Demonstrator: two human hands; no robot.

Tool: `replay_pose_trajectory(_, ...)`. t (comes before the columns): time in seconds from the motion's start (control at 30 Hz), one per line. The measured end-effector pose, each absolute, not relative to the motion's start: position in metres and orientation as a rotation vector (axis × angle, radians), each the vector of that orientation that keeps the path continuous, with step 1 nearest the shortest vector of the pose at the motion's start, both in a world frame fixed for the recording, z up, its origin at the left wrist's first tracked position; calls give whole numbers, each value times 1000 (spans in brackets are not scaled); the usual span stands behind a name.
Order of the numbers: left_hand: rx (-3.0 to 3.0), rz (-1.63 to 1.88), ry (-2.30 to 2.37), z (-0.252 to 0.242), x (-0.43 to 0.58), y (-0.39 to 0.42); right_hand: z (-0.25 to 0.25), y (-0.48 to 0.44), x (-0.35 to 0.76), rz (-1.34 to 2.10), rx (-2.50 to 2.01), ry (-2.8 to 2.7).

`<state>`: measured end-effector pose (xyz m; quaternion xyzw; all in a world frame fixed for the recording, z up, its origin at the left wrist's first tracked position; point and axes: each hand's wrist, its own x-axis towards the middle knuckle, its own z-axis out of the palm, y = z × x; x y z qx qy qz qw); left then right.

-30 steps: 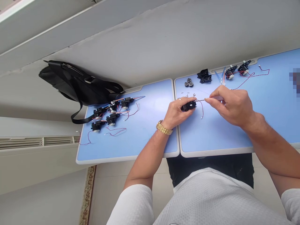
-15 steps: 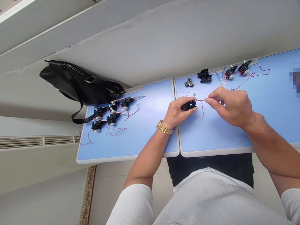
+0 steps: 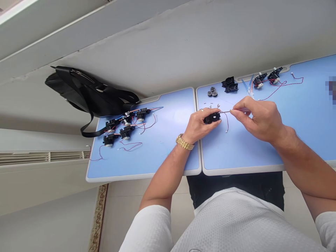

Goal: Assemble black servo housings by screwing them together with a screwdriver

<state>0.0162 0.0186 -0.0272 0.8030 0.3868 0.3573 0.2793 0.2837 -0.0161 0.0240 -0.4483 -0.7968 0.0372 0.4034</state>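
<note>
My left hand (image 3: 197, 125) is closed round a black plastic housing (image 3: 215, 118), thumb on the near side and fingers on the far side. A thin red-and-dark wire (image 3: 228, 123) trails from the housing onto the blue tabletop. In my right hand (image 3: 264, 117) a screwdriver (image 3: 225, 112) is pinched between thumb and fingers. Its thin metal shaft lies level, pointing left, with the tip at the housing's far right edge; the exact contact is hidden by my left fingers. Small screws (image 3: 218, 106) lie just beyond my left hand.
Behind the hands lie three round dark parts (image 3: 212, 92), black plastic shells (image 3: 231, 85), blue strips (image 3: 245, 85) and two wired motor units (image 3: 274, 76). On the left table (image 3: 168, 154) several similar units (image 3: 126, 132) lie by a black bag (image 3: 89, 92). A seam divides the tables.
Hands, housing and screwdriver keep nearly the same pose. The whole view has shifted very slightly.
</note>
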Motion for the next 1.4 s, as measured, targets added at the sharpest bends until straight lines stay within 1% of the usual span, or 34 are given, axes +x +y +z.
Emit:
replay_pose_trajectory(0.13,2168,949,1041,-27,16,18,19,-13,287,-5,-1233,-1972)
replay_pose_trajectory(0.33,2167,967,1009,-26,17,18,27,-16,283,217,-1119,-1985)
replay_pose_trajectory(0.4,2159,992,988,-26,18,17,28,-16,283,240,-1094,-1981)
replay_pose_trajectory(0.7,2145,939,1068,-25,17,18,21,-13,288,27,-1202,-1976)
replay_pose_trajectory(0.9,2123,957,1042,-25,18,17,31,-16,284,251,-1050,-2047)
replay_pose_trajectory(1.23,2138,922,1079,-26,17,19,25,-12,293,37,-1282,-2092)
replay_pose_trajectory(1.4,2143,921,1071,-26,17,18,31,-14,287,206,-1160,-2076)
